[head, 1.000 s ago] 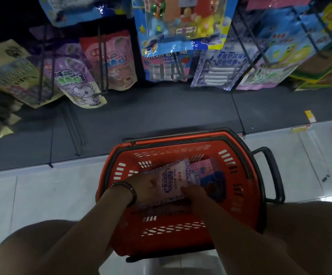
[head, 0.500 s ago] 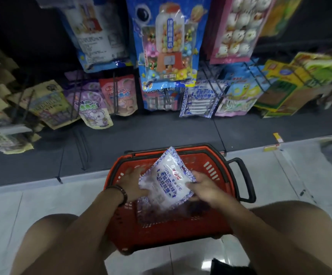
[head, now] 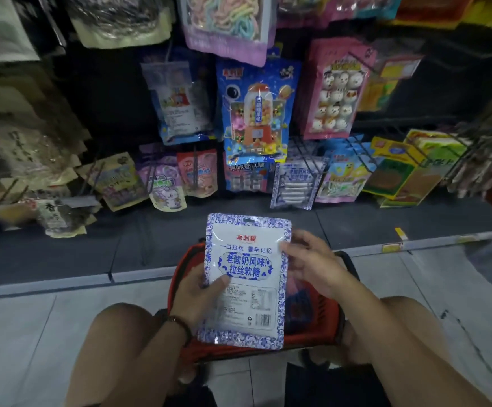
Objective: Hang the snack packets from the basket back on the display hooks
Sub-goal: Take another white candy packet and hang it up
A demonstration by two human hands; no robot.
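Packet (head: 244,277) is out of the basket (head: 325,318), held upright and face-on above it, printed side to camera, hang slot at the top edge; white pouch, blue patterned border; left hand (head: 193,292) pinches its lower left edge, thumb (head: 219,282) flat on the front, other fingers hidden behind the pouch; right hand (head: 312,265) sits at the upper right edge, thumb tip touching the border, remaining fingers loosely bent and slightly apart beside the edge; can't tell whether that hand actually grips or only steadies; dark bead bracelet (head: 181,329) on the left wrist; basket is red, on the tiled floor (head: 27,333) between the person's knees, mostly hidden by the pouch, with a blue-and-pink packet (head: 297,304) showing inside at the right; matching blue-bordered packets (head: 294,185) hang on a wire hook (head: 307,160) in the bottom row of the display, straight ahead and slightly right of the held pouch, well apart from it; gumball-machine pack (head: 256,113) hangs above that row.
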